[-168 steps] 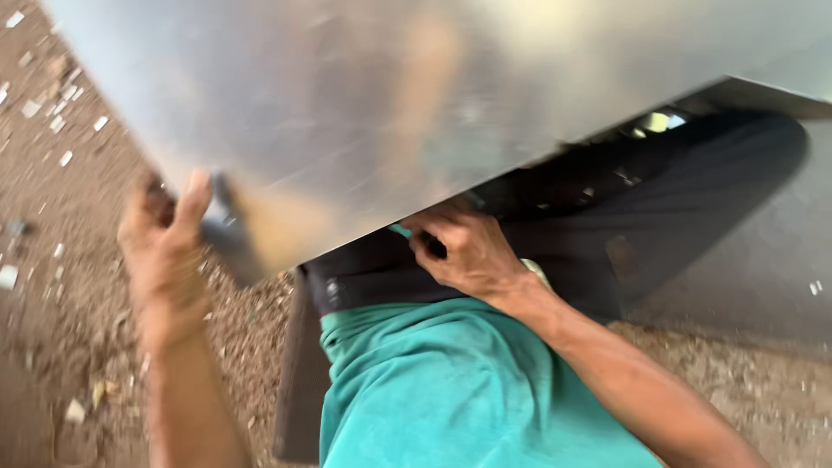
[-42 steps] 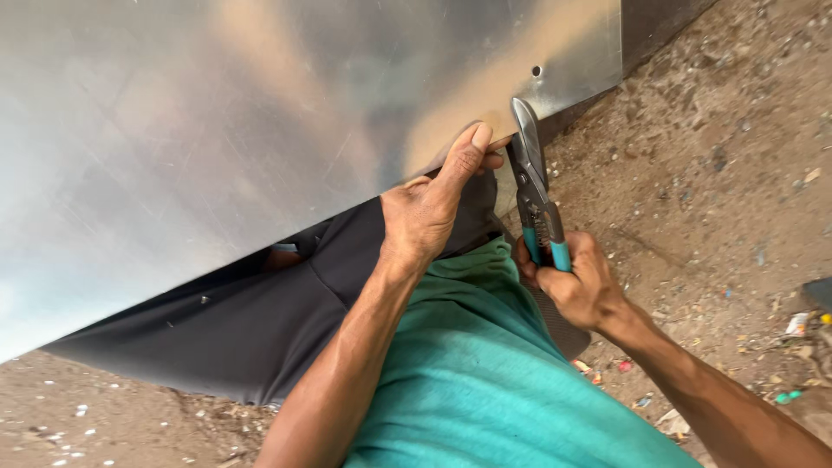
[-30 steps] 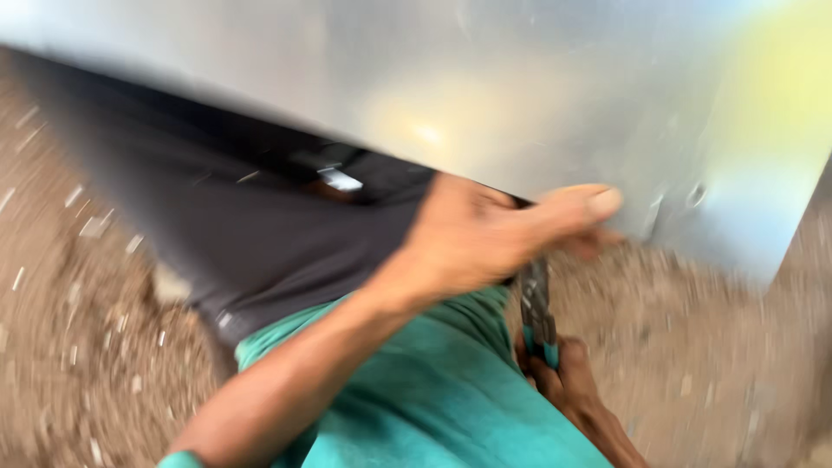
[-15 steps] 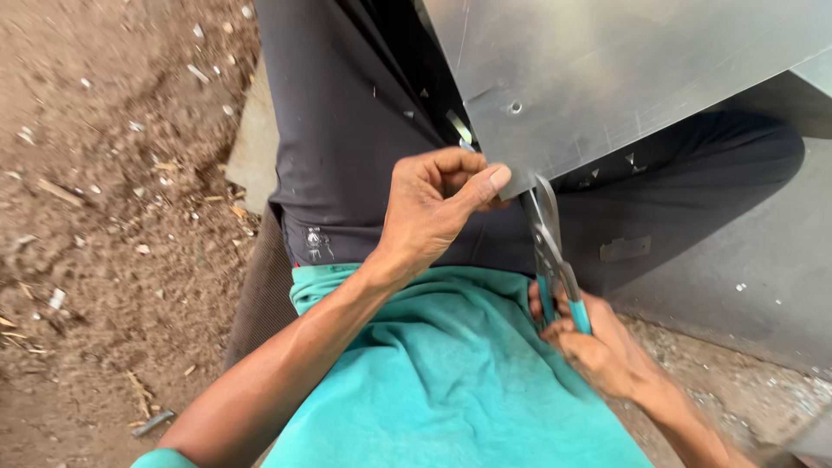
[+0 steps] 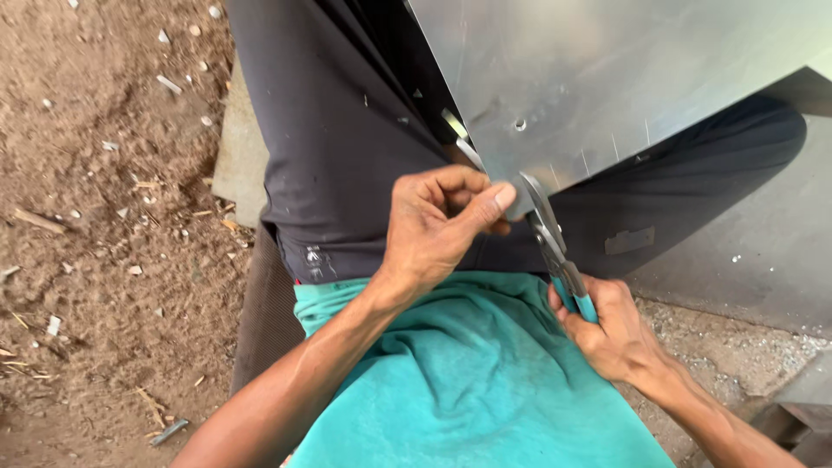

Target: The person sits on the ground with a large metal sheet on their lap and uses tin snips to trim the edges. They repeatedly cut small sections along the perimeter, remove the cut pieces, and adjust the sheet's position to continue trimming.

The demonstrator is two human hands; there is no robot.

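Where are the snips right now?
Right of centre in the head view: the snips are in the right hand, blades at the metal sheet's lower corner beside the left hand.

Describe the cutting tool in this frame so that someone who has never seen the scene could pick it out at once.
Start at the large shiny sheet of grey metal that fills the upper right. At its lower corner, a pair of metal snips with teal-blue handles bites the edge, gripped by the right hand while the left hand pinches the sheet beside it. It is the only tool in hand.
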